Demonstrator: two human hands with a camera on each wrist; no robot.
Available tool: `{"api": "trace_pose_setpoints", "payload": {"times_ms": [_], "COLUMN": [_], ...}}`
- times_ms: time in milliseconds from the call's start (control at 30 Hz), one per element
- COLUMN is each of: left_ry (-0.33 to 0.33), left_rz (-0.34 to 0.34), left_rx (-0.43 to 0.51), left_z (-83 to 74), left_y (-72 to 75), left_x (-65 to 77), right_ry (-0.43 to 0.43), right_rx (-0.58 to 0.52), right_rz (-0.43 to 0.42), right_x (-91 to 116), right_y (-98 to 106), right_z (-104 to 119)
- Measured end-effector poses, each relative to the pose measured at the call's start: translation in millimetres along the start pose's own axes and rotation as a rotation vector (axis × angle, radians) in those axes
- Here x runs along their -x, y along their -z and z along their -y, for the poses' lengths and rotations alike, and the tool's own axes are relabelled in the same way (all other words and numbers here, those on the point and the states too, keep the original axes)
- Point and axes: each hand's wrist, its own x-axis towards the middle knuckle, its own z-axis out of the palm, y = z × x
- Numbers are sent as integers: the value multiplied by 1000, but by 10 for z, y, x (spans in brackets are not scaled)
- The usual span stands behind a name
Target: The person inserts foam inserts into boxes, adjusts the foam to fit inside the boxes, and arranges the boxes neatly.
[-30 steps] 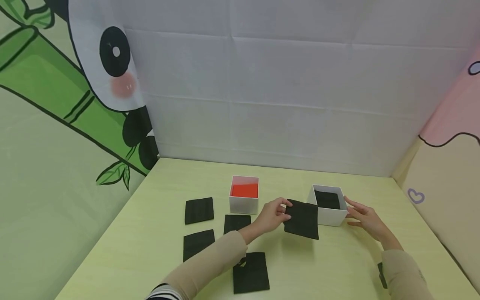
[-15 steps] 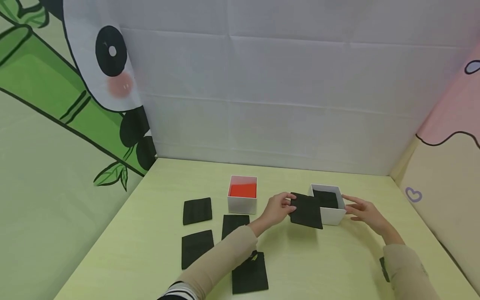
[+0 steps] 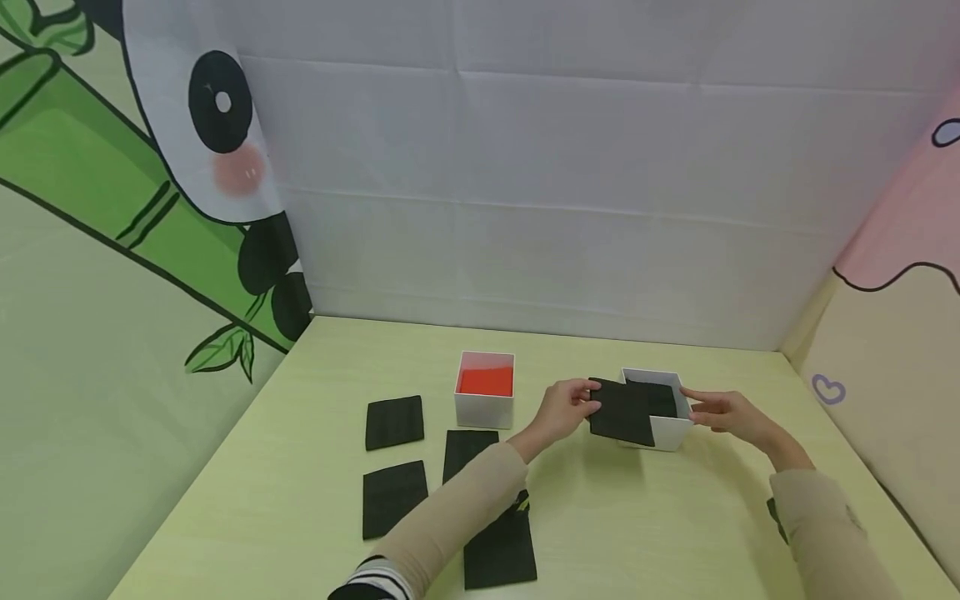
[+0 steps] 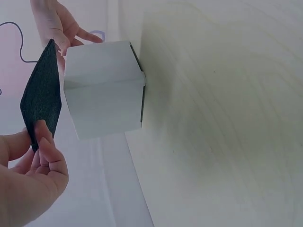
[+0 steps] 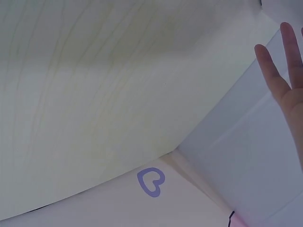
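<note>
Box (image 3: 671, 434) interior, head view only

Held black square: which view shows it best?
Head: the black square shows its broad face. Left wrist shows it foreshortened, near edge-on, pinched by the left hand. Right wrist doesn't show it.
</note>
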Motion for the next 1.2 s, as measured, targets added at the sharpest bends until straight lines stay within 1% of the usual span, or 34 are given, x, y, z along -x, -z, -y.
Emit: {"api": "trace_pose_setpoints", "payload": {"times_ms": [133, 300, 533, 767, 967, 1200], "left_ry": [-1, -5, 18, -32, -3, -17], "left_rz": [-15, -16, -39, -52, -58, -43], "left_rx": [-21, -12, -29, -108, -174, -216], "left_z": [21, 34, 13, -7, -1, -6], "left_y": [-40, -87, -146, -244, -313, -371], "left_x": [-48, -120, -214, -307, -375, -453], "right_ry": [25, 64, 48, 24, 21, 46], "right_rx": [-1, -10, -14, -14, -15, -4], "right_rz": [-13, -27, -29, -32, -32, -45], "right_x": [1, 6, -6, 0, 0, 2], "right_y": [-12, -27, -41, -34, -42, -39], "right_z": [4, -10, -12, -19, -34, -23]}}
